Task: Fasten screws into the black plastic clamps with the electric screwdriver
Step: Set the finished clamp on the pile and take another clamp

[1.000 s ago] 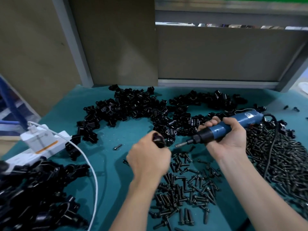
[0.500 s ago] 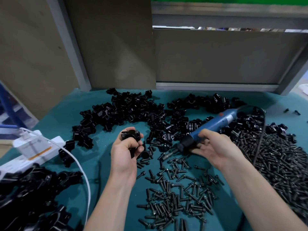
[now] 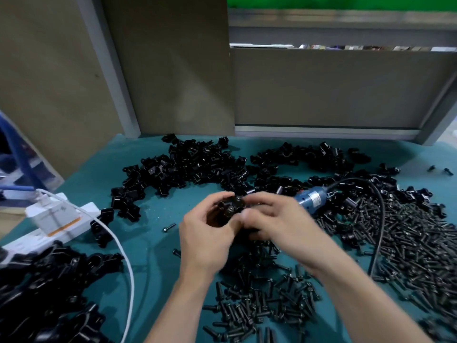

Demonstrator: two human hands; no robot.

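Observation:
I hold one black plastic clamp (image 3: 230, 206) above the teal table (image 3: 150, 243), between both hands. My left hand (image 3: 205, 233) grips it from the left and below. The thumb and fingertips of my right hand (image 3: 279, 219) pinch its right side; motion blur hides whether a screw sits between them. The blue electric screwdriver (image 3: 312, 200) lies on the table just behind my right hand, its front end hidden by the hand. Loose black screws (image 3: 262, 305) lie scattered below my hands.
A long heap of black clamps (image 3: 193, 167) runs across the far table. A big screw pile (image 3: 415, 243) fills the right, crossed by the screwdriver's black cord (image 3: 380, 219). More clamps (image 3: 49, 293) lie near left, beside a white power strip (image 3: 49, 221) with its white cable (image 3: 125, 248).
My right hand set the screwdriver down on the table and came over to the clamp. My left hand brought the clamp to the middle, and now both hands hold it.

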